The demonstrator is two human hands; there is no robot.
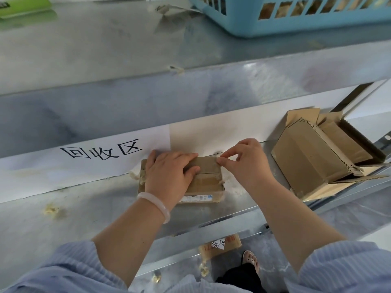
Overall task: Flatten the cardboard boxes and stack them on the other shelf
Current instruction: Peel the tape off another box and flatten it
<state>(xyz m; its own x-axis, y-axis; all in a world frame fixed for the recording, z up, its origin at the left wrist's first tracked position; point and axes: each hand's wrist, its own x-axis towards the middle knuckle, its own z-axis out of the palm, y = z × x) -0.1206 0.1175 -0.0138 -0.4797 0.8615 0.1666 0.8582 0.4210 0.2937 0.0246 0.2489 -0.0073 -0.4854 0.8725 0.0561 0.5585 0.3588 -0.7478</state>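
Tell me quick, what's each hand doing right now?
Left hand: open, pressing flat on the small box.
Right hand: pinching the small box's far right edge, maybe tape.

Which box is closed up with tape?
The small box that the left hand rests on. The big box to its right lies open with loose flaps.

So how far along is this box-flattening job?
Early on: no flat stack is visible. The left hand presses down a small taped box while the right hand pinches its tape. Still to flatten: that box and the opened boxes to its right.
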